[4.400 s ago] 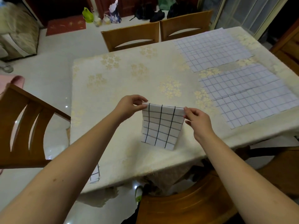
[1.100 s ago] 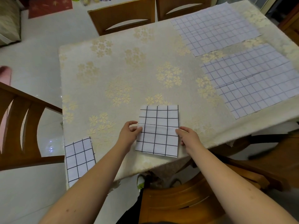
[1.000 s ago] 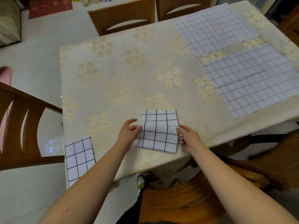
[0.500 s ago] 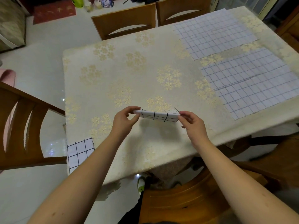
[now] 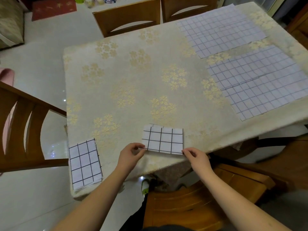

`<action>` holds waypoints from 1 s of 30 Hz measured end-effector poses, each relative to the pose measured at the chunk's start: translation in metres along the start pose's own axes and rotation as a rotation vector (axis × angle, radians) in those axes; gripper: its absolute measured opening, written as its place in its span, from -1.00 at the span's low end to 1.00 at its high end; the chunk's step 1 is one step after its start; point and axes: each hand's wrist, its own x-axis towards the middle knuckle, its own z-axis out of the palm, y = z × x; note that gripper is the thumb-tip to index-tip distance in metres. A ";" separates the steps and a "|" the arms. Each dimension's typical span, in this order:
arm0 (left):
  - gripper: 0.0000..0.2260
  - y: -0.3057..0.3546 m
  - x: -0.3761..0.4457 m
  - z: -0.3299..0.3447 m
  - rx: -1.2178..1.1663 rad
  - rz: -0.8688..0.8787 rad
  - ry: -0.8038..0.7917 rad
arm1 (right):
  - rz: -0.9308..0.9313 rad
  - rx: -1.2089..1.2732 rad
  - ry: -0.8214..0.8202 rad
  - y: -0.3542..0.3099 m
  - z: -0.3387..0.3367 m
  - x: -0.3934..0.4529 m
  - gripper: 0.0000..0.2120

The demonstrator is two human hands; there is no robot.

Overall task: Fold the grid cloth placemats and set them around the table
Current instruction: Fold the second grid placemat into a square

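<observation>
The fingers point(image 5: 140, 146) of the left hand point(image 5: 130, 155) were curled, and they pinched the near left corner of the folded placemat point(image 5: 164, 141). The fingers point(image 5: 185, 150) of the right hand point(image 5: 196, 158) were curled in the same way and pinched the near right corner. So the cloth lay between the two hands, with its near edge held at both ends and the rest of it flat on the surface point(image 5: 133, 84), close to the near edge.

The step in hand seemed to be the last fold, or the setting down of this piece. To do it well, I think both corners should be kept level, so that the near edge stayed straight and the black lines of the upper layer met the lines below. At the far edge a thin strip of a lower layer showed a little beyond the top one, so the layers were not fully even; a small pull toward the body, with both hands together, could correct this before the crease was pressed.

Further out to the left, a second folded placemat point(image 5: 85, 162) lay at the near left corner of the surface, well apart from the hands. On the far right, two open grid cloths point(image 5: 221, 29) point(image 5: 260, 80) lay spread flat and not yet folded, so much of the task was probably left. Wooden chairs point(image 5: 128, 19) stood around.
</observation>
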 end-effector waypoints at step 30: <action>-0.44 -0.008 0.055 0.037 1.015 0.487 -0.229 | -0.300 -1.121 0.010 0.011 0.032 0.043 -0.31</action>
